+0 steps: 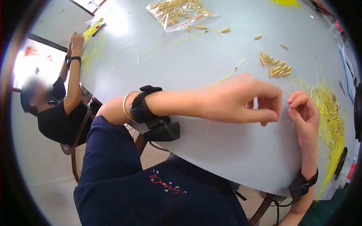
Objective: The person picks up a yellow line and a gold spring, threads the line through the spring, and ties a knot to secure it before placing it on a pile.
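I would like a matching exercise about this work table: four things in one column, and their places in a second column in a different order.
Things:
1. clear plastic bag of gold pieces
2. small group of gold pieces
3. heap of yellow strands
4. other person's hands

Places:
A. at the table's far left edge
B. just beyond the left hand and right hand
C. at the far side of the table, top middle of the view
D. along the table's right side, beside the right hand

Pairs: 1-C, 2-B, 3-D, 4-A
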A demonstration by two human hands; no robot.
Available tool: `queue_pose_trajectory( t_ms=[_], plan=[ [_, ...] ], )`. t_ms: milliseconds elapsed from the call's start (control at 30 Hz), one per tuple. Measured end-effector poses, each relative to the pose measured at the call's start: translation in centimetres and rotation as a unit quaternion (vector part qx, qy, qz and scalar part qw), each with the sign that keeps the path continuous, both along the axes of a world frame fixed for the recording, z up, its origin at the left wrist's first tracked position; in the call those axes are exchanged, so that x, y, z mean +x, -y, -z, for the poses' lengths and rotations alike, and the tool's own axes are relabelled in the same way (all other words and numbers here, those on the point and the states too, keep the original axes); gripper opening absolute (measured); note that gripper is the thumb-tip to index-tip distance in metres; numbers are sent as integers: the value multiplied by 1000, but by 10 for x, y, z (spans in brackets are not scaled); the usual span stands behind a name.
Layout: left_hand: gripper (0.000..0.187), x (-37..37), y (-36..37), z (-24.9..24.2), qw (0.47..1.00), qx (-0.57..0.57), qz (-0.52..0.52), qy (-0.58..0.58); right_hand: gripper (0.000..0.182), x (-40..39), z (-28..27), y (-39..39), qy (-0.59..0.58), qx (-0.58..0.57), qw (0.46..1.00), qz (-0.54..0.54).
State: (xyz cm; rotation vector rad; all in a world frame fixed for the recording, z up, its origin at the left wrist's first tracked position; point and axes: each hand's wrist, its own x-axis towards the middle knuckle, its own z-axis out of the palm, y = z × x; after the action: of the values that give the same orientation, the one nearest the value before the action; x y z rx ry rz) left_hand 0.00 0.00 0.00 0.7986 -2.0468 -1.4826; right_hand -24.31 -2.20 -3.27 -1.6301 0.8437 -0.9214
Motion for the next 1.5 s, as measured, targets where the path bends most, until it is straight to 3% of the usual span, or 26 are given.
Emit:
queue_pose_trajectory(
  t_ms=[100,167,200,233,367,433,667,733,867,1133,1267,1433,1500],
  plan=[
    [7,16,-6,-14,995,-90,-50,3,13,4,-3,-2,-36,-26,999,-23],
    [9,28,-11,-18,973,-212,-71,55,13,4,-1,-2,-35,3,999,-29],
    [12,38,-17,-21,956,-241,-94,139,13,4,-3,-3,-37,3,999,-33],
    [12,47,-22,-23,955,-241,-96,144,14,6,-2,-4,-40,-7,999,-29],
    [33,115,-17,6,822,-375,-260,342,14,8,-4,-8,-57,-2,998,-7],
    [42,144,-11,22,798,-338,-335,370,14,10,-3,-7,-62,-13,998,-15],
    [38,126,-22,13,781,-302,-324,441,12,4,-2,-5,-58,-21,997,-40],
    [32,117,-20,10,805,-298,-316,404,11,4,-2,-7,-54,-20,998,-34],
    [26,119,6,27,794,-373,-326,353,12,3,-4,-8,-57,-6,998,-39],
    [15,107,30,22,751,-296,-373,457,10,3,-2,-7,-55,-12,997,-51],
    [13,107,33,24,765,-273,-372,449,9,2,-2,-7,-59,-9,997,-52],
    [12,121,41,39,768,-408,-382,313,9,2,-1,-8,-57,-13,997,-54],
    [11,118,39,37,781,-370,-376,334,9,2,-1,-7,-60,-14,997,-54]
  ],
)
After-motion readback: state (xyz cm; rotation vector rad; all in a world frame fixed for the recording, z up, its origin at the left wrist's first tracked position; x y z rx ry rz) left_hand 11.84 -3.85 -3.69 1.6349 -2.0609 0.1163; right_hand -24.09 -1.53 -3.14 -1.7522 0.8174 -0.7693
